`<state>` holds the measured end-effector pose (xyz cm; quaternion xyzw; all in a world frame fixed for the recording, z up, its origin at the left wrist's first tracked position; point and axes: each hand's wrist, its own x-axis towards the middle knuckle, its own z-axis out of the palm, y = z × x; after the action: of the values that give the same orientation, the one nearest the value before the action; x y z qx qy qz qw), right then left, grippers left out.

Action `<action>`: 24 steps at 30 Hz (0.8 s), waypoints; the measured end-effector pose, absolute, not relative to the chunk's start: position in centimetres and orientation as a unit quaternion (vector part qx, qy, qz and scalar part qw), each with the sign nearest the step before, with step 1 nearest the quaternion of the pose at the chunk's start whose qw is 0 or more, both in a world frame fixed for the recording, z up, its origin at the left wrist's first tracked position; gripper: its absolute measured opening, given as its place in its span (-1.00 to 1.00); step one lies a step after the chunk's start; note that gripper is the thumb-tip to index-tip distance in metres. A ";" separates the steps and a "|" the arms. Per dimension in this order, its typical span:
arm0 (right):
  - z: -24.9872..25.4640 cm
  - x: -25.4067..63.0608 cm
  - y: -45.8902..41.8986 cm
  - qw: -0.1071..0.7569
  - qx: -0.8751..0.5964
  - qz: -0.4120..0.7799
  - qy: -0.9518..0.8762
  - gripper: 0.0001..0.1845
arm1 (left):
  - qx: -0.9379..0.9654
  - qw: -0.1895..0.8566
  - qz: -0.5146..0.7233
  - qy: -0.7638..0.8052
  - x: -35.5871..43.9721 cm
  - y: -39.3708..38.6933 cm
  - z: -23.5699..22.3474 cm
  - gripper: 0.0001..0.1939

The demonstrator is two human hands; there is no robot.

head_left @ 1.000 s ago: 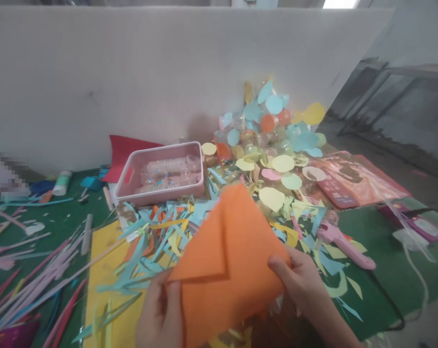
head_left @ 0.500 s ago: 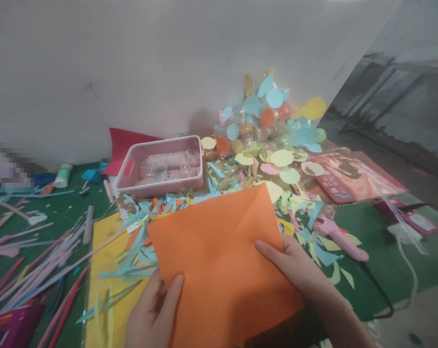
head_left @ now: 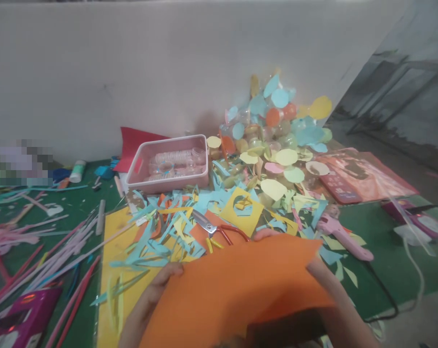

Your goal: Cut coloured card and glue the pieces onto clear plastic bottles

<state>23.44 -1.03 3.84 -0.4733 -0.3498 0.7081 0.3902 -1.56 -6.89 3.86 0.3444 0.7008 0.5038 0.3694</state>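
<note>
An orange sheet of paper (head_left: 236,285) is held low in front of me, curved toward my body. My left hand (head_left: 157,285) grips its left edge, with fingertips showing at the top edge. My right hand (head_left: 267,234) is mostly behind the sheet; a few fingers show over the upper edge and the wrist at the right. Just beyond the paper lie red-handled scissors (head_left: 236,234) with their blades apart. Around them are a yellow sheet with a round hole (head_left: 240,215) and many blue, yellow and orange paper scraps (head_left: 190,232).
A pink bin (head_left: 168,183) holds stacked clear plastic cups. Right of it, a pile of cups with coloured paper discs (head_left: 280,99) leans near the wall. A pink glue gun (head_left: 345,237) with a cord lies at right. Pipe cleaners (head_left: 59,258) cover the left side.
The orange sheet has come down and toward me, its top bending over. The scissors and holed yellow sheet behind it now show. My right thumb is no longer on the sheet's front.
</note>
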 end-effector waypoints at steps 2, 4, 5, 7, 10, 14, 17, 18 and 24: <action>3.4 23.6 -1.1 0.365 -0.439 0.771 -0.282 -0.63 | 0.317 0.411 0.511 0.685 -1.7 -6.9 3.5 -0.39; 2.9 23.7 -1.1 0.352 -0.388 0.817 -0.242 -0.60 | 0.301 0.440 0.518 0.669 -1.7 -6.7 3.0 -0.38; 2.7 23.8 -1.1 0.351 -0.360 0.831 -0.236 -0.59 | 0.299 0.450 0.523 0.660 -1.7 -6.4 2.8 -0.39; 2.4 23.9 -1.2 0.355 -0.316 0.850 -0.226 -0.56 | 0.314 0.450 0.537 0.641 -1.6 -5.9 2.4 -0.43; 2.3 23.9 -1.5 0.365 -0.297 0.847 -0.248 -0.51 | 0.355 0.385 0.538 0.660 -1.5 -5.6 2.1 -0.49; 2.0 24.0 -1.9 0.349 -0.320 0.814 -0.336 -0.34 | 0.318 0.369 0.513 0.707 -1.8 -6.4 2.0 -0.54; 1.9 24.5 -2.2 0.333 -0.323 0.796 -0.389 -0.16 | 0.312 0.371 0.501 0.717 -2.3 -7.0 2.0 -0.48; 2.0 24.7 -2.2 0.335 -0.323 0.788 -0.402 -0.10 | 0.312 0.369 0.504 0.716 -2.4 -7.0 2.1 -0.47; 1.9 25.5 -2.0 0.351 -0.253 0.788 -0.438 0.04 | 0.311 0.409 0.530 0.675 -2.7 -6.8 2.8 -0.46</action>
<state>25.49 -2.00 1.95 -0.2531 -0.4377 0.7879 0.3515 -2.67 -6.78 2.82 0.3106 0.6750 0.5300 0.4087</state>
